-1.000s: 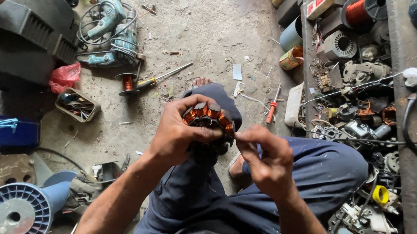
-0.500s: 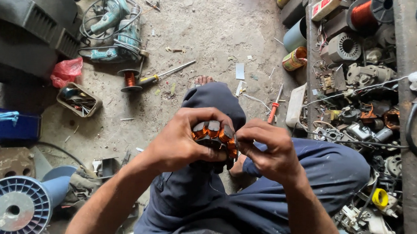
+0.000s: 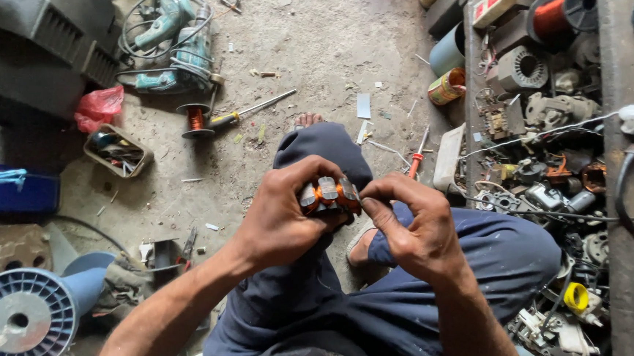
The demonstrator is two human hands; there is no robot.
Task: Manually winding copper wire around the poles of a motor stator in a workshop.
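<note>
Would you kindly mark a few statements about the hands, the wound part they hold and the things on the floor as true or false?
1. The left hand grips a motor stator wound with copper wire. True.
2. The right hand lies flat on the floor. False: its fingers pinch at the stator's edge, above the knee.
3. A screwdriver lies on the floor beside a small wire spool. True.
4. The red plastic bag rests on the person's lap. False: it lies on the floor at left, near the drills.
5. The large plastic spool is red. False: it is pale blue.
</note>
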